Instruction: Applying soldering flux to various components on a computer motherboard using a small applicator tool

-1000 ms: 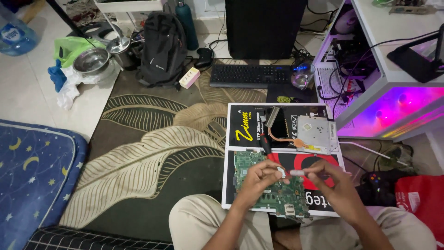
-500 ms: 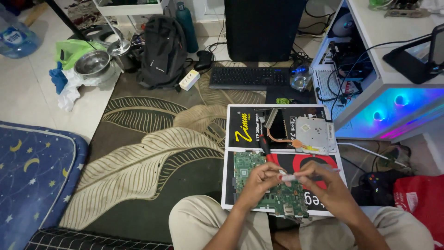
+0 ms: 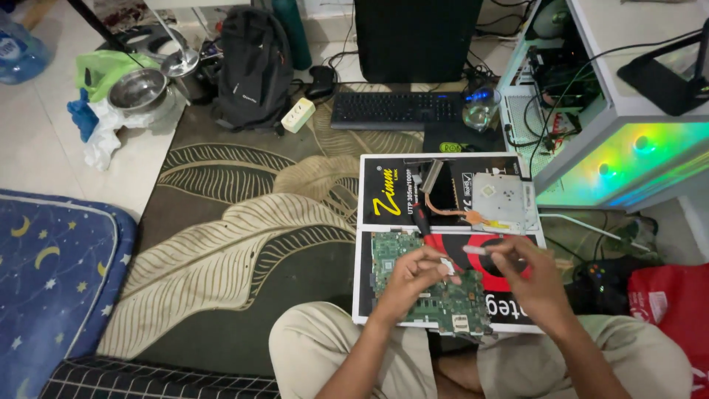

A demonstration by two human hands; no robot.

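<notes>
Both hands stayed over the green circuit board (image 3: 432,292) on the flat box (image 3: 384,196). The left hand (image 3: 413,277) had its fingers pinched on a small white piece (image 3: 446,264); the right hand (image 3: 535,284) still gripped a thin pale tube (image 3: 478,250). The computer case (image 3: 628,155) had turned from blue to green.

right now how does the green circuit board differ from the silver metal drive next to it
The green circuit board lies near the person, partly under the left hand; the silver drive sits farther away, untouched. The board is bare green with exposed chips and connectors, while the drive is closed in a plain grey metal casing. The board looks larger than the drive. Both rest flat on the black, white and red cardboard box.
</notes>
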